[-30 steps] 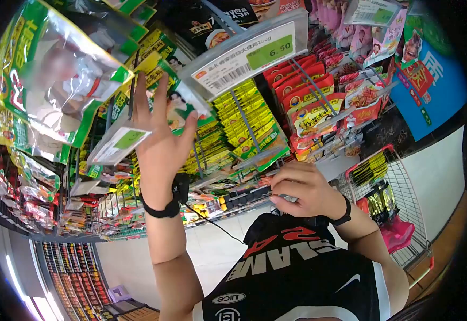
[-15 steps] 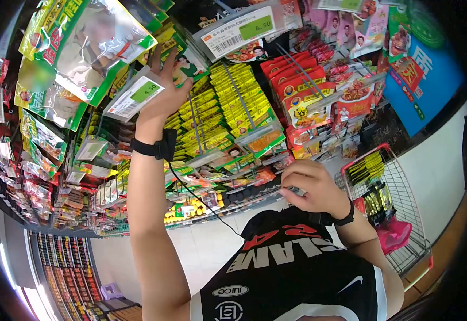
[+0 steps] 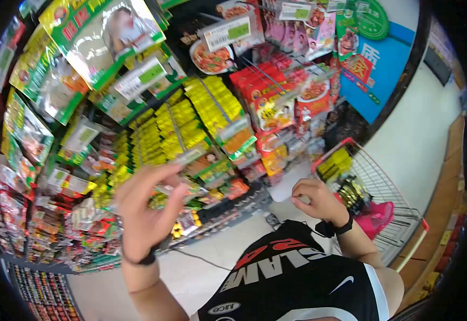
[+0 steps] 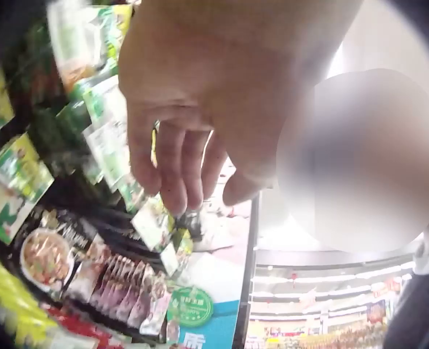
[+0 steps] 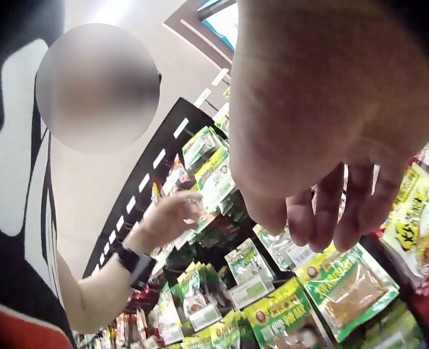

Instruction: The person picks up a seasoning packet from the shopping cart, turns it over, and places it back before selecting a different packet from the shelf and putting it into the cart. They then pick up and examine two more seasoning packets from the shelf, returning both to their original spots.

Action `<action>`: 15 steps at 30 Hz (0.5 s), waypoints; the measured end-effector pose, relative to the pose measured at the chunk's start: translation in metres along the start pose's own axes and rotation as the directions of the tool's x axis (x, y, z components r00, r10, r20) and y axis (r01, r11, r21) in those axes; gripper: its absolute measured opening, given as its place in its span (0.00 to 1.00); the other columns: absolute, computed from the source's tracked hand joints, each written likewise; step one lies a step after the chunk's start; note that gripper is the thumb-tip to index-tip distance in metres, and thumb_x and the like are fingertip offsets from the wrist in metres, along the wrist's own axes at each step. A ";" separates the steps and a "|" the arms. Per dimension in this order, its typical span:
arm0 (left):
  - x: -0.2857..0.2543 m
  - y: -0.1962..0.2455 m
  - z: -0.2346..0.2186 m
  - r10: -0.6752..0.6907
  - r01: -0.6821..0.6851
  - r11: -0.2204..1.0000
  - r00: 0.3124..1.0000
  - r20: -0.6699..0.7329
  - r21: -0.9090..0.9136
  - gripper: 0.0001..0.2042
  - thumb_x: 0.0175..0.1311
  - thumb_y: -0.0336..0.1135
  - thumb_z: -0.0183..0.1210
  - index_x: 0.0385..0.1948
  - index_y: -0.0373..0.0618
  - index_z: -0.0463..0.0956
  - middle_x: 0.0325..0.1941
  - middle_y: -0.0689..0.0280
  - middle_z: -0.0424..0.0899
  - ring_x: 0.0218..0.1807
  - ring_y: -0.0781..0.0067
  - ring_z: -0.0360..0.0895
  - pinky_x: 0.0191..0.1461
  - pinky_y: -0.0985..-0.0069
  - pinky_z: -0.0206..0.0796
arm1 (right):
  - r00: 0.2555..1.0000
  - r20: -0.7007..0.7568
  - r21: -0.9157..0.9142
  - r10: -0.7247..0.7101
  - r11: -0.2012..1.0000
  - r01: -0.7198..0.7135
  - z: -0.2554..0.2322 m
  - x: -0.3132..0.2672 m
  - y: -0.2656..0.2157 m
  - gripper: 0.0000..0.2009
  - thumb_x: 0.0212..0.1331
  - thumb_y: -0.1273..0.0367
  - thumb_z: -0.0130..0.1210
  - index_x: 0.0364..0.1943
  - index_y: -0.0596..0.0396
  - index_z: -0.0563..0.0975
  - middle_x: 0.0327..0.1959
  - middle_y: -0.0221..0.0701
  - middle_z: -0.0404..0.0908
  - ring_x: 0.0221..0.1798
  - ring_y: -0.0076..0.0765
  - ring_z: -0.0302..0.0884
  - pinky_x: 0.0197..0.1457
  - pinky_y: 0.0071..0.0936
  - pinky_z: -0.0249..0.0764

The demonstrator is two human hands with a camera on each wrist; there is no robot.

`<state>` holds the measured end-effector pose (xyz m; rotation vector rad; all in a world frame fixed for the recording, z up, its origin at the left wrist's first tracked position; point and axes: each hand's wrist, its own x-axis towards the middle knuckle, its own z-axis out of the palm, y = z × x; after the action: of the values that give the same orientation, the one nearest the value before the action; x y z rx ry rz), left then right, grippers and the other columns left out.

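Note:
My left hand [image 3: 149,208] hangs in front of the snack shelves, its fingers loosely bent and holding nothing; motion blurs it. Behind it are rows of small yellow packets [image 3: 177,125]. In the left wrist view the bent fingers [image 4: 172,163] have no item between them. Nearer my body, my right hand [image 3: 317,200] is loosely curled beside the cart, also without anything in it. The right wrist view has its fingers [image 5: 345,211] hanging in front of green-and-yellow snack bags [image 5: 345,291] on the rack.
Large green-edged bags [image 3: 91,40] hang at upper left above a price tag [image 3: 140,80]. Red packets [image 3: 263,88] fill the middle hooks. At the right stands a wire shopping cart [image 3: 399,214] holding yellow packets, dark-and-gold packs and a pink bag [image 3: 375,216]. A blue sign [image 3: 377,80] edges the shelf.
My left hand has come down and back from beside the hanging green bags and price tag, towards my body. My right hand stays near the cart. The head view has shifted right.

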<state>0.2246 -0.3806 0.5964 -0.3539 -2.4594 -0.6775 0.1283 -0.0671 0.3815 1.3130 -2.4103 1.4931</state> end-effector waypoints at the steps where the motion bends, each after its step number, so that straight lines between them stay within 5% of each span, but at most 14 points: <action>1: -0.026 0.003 -0.008 0.085 -0.076 0.996 0.975 -0.207 0.049 0.12 0.57 0.33 0.67 0.40 0.39 0.81 0.28 0.61 0.82 0.32 0.66 0.80 0.36 0.73 0.68 | 0.998 0.045 -0.027 0.041 0.999 -0.040 -0.002 -0.017 -0.002 0.05 0.56 0.72 0.61 0.29 0.59 0.77 0.32 0.38 0.79 0.35 0.48 0.79 0.40 0.38 0.75; 3: -0.059 0.024 -0.026 0.111 -0.211 0.968 0.850 -0.515 -0.139 0.21 0.58 0.47 0.70 0.43 0.39 0.77 0.31 0.60 0.78 0.29 0.68 0.73 0.34 0.69 0.64 | 0.987 0.090 -0.127 0.131 0.985 -0.119 -0.015 -0.044 -0.014 0.05 0.57 0.71 0.61 0.30 0.58 0.78 0.31 0.38 0.79 0.35 0.48 0.79 0.40 0.37 0.74; 4: -0.065 0.026 -0.053 0.280 -0.316 0.948 0.890 -0.359 -0.045 0.19 0.65 0.43 0.59 0.43 0.33 0.72 0.32 0.59 0.76 0.28 0.71 0.70 0.32 0.73 0.63 | 0.980 0.098 -0.147 0.175 0.976 -0.160 -0.024 -0.058 -0.022 0.05 0.57 0.71 0.61 0.30 0.58 0.78 0.31 0.38 0.79 0.35 0.48 0.79 0.40 0.37 0.74; 6: -0.076 0.035 -0.078 0.441 -0.444 0.896 0.878 -0.186 0.028 0.19 0.65 0.44 0.58 0.43 0.33 0.72 0.32 0.58 0.75 0.28 0.70 0.70 0.32 0.72 0.63 | 0.965 0.098 -0.182 0.244 0.957 -0.224 -0.040 -0.077 -0.044 0.05 0.57 0.71 0.61 0.31 0.58 0.78 0.31 0.38 0.80 0.34 0.46 0.79 0.39 0.36 0.74; 15: -0.080 0.061 -0.053 0.582 -0.594 0.802 0.802 -0.138 -0.069 0.21 0.65 0.46 0.58 0.44 0.33 0.72 0.34 0.57 0.75 0.30 0.68 0.71 0.35 0.70 0.62 | 0.928 0.042 -0.312 0.370 0.887 -0.340 -0.062 -0.156 -0.108 0.04 0.56 0.75 0.61 0.33 0.61 0.78 0.35 0.41 0.81 0.38 0.46 0.80 0.43 0.36 0.75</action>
<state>0.3360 -0.3664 0.6121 -1.0454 -2.0339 -0.5342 0.2761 0.0582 0.4288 0.9413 -2.9229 1.0652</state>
